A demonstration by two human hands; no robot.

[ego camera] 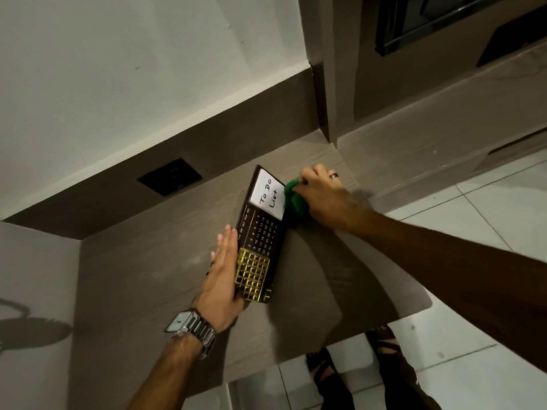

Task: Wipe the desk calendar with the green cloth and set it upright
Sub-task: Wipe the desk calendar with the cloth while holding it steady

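The desk calendar (260,232) is a dark brown board with a white "To Do List" panel at its far end, printed dates in the middle and a gold grid frame at its near end. It stands tilted on its long edge on the brown desk (148,261). My left hand (222,279) lies flat against its left side, fingers straight, steadying it. My right hand (321,196) holds the bunched green cloth (296,199) pressed against the calendar's right edge beside the white panel. The hand covers most of the cloth.
A black socket plate (169,176) sits in the brown back panel behind the desk. A pillar (325,84) rises at the desk's far right corner. The desk's right edge (414,312) drops to a white tiled floor (473,217). My sandalled feet (355,371) show below.
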